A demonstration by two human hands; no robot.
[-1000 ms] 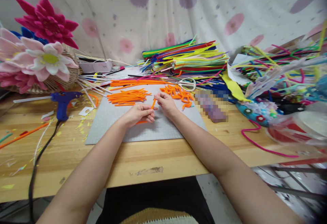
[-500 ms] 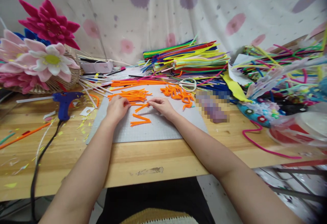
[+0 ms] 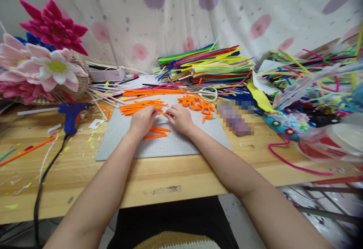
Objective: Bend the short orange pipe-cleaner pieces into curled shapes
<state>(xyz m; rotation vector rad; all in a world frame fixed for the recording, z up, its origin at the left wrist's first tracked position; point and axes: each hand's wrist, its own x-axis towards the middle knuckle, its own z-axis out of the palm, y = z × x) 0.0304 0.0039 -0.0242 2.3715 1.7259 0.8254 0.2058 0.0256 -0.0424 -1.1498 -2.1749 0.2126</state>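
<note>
Above the mat [image 3: 181,145], the left hand [image 3: 143,120] and right hand [image 3: 180,119] appear to pinch one short orange stem [image 3: 160,113] between them; light, even pressure near its ends should keep it steady, clear of the loose pieces [image 3: 155,136] below.

From my remote seat I'm watching a wooden table [image 3: 201,177] carrying a gray mat [image 3: 113,143], where straight orange stems [image 3: 131,108] are lying left of bent orange pieces [image 3: 198,104]. On the left, a blue glue gun [image 3: 70,119] is resting near yellow scraps [image 3: 90,139]; a magenta stem [image 3: 313,173] is curving at the right, and multicolored stems [image 3: 215,64] are lying heaped far back.
</note>
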